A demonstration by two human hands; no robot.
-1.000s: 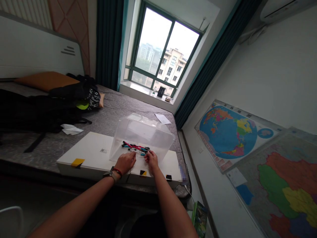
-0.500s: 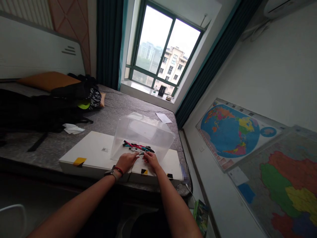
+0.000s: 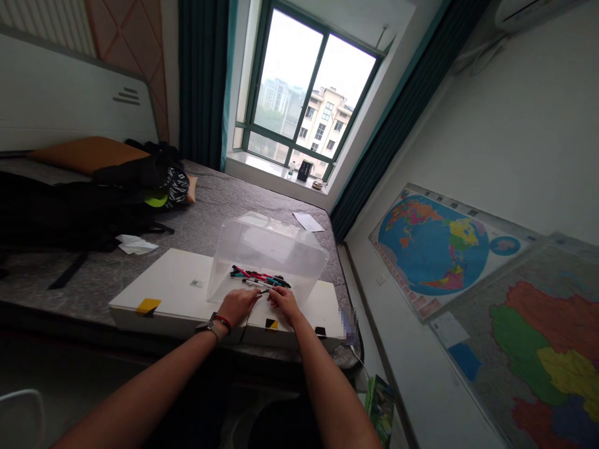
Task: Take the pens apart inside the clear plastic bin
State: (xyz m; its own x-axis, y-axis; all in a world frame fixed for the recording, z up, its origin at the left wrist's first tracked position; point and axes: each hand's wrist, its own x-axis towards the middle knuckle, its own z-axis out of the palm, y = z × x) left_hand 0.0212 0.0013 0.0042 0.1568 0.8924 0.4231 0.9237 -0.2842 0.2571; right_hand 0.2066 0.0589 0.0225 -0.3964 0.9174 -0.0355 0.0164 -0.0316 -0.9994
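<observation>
My left hand [image 3: 238, 305] and my right hand [image 3: 283, 300] are close together at the front of a clear plastic bin [image 3: 224, 252], which seems to lie on its side with its opening toward me. Between their pinched fingers is a slim dark pen [image 3: 264, 292], partly covered by the fingertips. Just beyond, inside the bin, lies a loose pile of pens [image 3: 262, 276] in red, teal, black and white. White flat boxes [image 3: 180, 280] with yellow and black tape support the bin. A dark band and a red bracelet circle my left wrist.
The boxes rest on a grey mattress [image 3: 224, 190]. Black bags [image 3: 56, 209], an orange cushion [image 3: 88, 154] and a crumpled tissue [image 3: 136, 244] lie at left. A white paper [image 3: 307, 221] is behind the bin. Maps [image 3: 433, 240] hang along the right wall.
The view has shifted slightly. Both hands stay in nearly the same place, fingers still pinched at the pen, with only small finger movements. The pile looks the same.
</observation>
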